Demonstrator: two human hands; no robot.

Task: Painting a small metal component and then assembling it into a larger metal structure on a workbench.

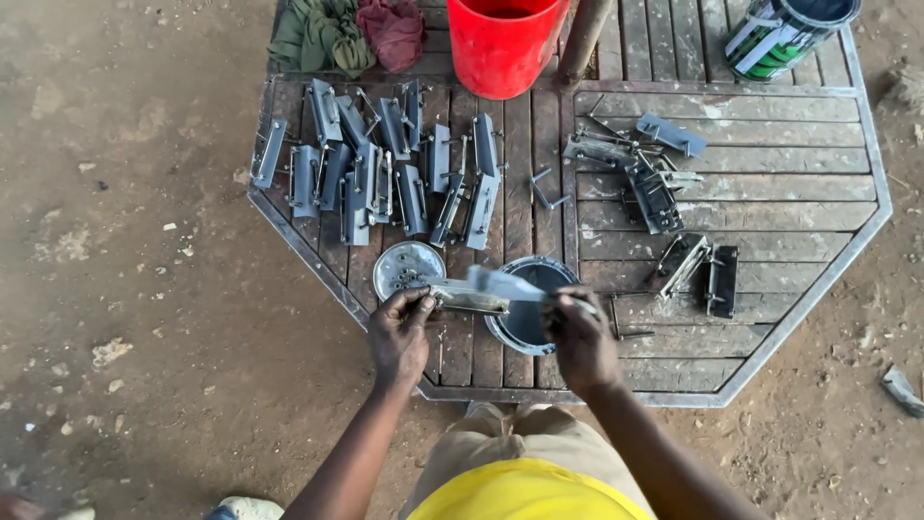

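Dirt floor surrounds an octagonal wooden table [808, 193] with a metal rim. Left hand [399, 332] grips one end of a grey metal bracket [472, 294], keeping it level over a round tin of dark paint [529, 308] at lower centre, likely so drips fall back in. Right hand [577, 337] is closed around something thin at the bracket's other end; what it is cannot be told. Tin lid [406, 267] lies just left. Grey-coated brackets [385, 169] lie spread out at upper left, apparently drying; darker brackets [654, 183] are piled right. Red bucket [502, 43] at top.
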